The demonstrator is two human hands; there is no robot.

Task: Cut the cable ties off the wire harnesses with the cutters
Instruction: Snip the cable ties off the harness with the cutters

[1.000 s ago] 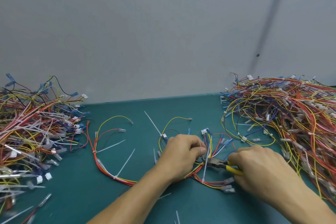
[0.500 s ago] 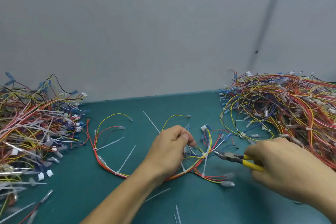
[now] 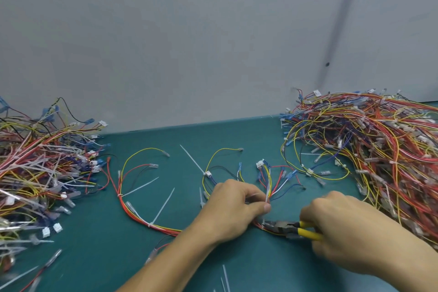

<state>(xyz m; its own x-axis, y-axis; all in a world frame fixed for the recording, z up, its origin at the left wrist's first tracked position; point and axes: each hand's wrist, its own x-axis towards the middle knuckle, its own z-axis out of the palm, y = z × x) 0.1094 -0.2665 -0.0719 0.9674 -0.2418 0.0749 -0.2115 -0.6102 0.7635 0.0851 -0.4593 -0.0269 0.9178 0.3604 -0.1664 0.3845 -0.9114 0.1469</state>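
One wire harness (image 3: 132, 206) of red, yellow and blue wires lies spread across the middle of the green table (image 3: 237, 135). My left hand (image 3: 233, 206) grips its bundle and pinches a white cable tie (image 3: 267, 191) that sticks up past my thumb. My right hand (image 3: 341, 227) holds the yellow-handled cutters (image 3: 288, 229). Their dark jaws point left and touch the bundle just below my left thumb. Other white ties (image 3: 163, 205) still stand on the harness to the left.
A big heap of harnesses (image 3: 374, 149) fills the right of the table. Another heap, mixed with white ties (image 3: 40, 173), lies at the left. Loose cut ties (image 3: 225, 280) lie near the front edge. A grey wall (image 3: 213, 42) stands behind.
My right hand has brought the cutters back left, from clear of the wires to the bundle under my left thumb. My left hand shifted right along the harness and now pinches an upright tie.
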